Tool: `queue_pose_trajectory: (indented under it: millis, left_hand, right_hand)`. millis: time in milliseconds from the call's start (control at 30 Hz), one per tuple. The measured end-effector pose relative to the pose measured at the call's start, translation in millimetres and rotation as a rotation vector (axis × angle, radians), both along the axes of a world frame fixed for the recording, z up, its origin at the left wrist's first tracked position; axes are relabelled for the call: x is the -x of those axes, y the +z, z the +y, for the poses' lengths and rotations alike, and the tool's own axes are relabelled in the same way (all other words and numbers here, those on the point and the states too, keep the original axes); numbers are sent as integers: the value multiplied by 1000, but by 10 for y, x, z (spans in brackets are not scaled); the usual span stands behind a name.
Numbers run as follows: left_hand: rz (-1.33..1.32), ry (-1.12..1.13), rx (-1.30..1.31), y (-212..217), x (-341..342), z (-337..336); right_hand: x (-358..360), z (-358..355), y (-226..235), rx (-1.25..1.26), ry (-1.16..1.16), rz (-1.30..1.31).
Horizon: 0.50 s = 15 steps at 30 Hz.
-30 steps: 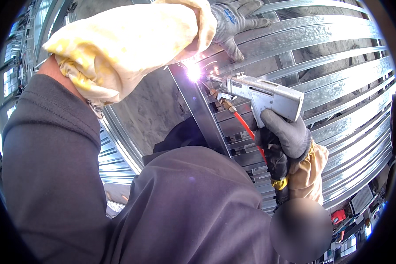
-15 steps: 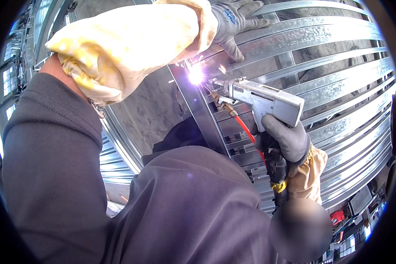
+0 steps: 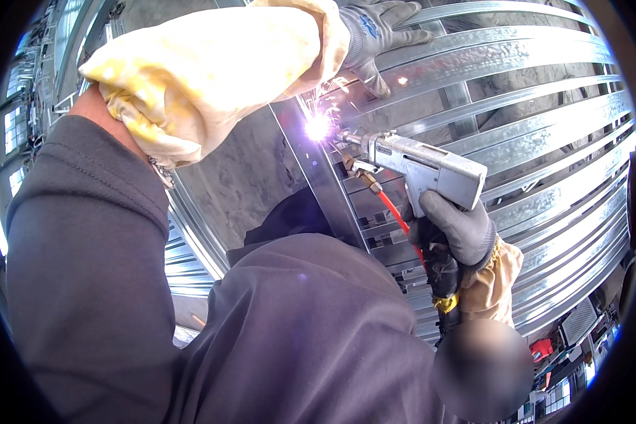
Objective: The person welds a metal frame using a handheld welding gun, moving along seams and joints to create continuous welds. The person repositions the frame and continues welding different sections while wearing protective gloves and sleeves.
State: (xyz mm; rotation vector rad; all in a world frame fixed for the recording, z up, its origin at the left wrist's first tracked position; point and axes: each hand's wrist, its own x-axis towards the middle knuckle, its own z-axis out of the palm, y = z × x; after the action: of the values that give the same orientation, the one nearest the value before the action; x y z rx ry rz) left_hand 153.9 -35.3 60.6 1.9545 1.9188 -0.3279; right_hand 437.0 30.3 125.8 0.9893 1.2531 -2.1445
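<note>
My right hand [image 3: 459, 230], in a grey glove, grips a silver welding gun [image 3: 431, 166] by its handle. A red hose [image 3: 394, 212] with brass fittings runs beneath the gun. Its nozzle points left at a metal frame bar [image 3: 318, 166], where a bright purple-white arc throws sparks. My left hand [image 3: 380, 35], also grey-gloved, lies with fingers spread on the metal slats [image 3: 523, 49] just beyond the arc. A pale, yellow-stained protective sleeve [image 3: 212, 71] covers my left forearm; a tan cuff [image 3: 491, 279] covers the right wrist.
Long shiny slats stretch to the right over crossbars with gaps between them. Grey floor [image 3: 237, 169] shows left of the bar. Another slatted metal piece [image 3: 189, 258] lies at lower left. A red object [image 3: 541, 349] sits among clutter at lower right.
The arc and gun nozzle have shifted slightly down and to the right along the bar. More sparks fly upward now. My left hand stays nearly in place.
</note>
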Motion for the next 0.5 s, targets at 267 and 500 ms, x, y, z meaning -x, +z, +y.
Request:
queue_pose_trajectory:
  millis: [267,500]
  left_hand:
    - [19,11,13,22,-25,4]
    - [63,19,14,56,-58,9]
  right_hand:
    - [-63,-31,27,5,-13,34]
    - [-118,-76,71,2,-45,54]
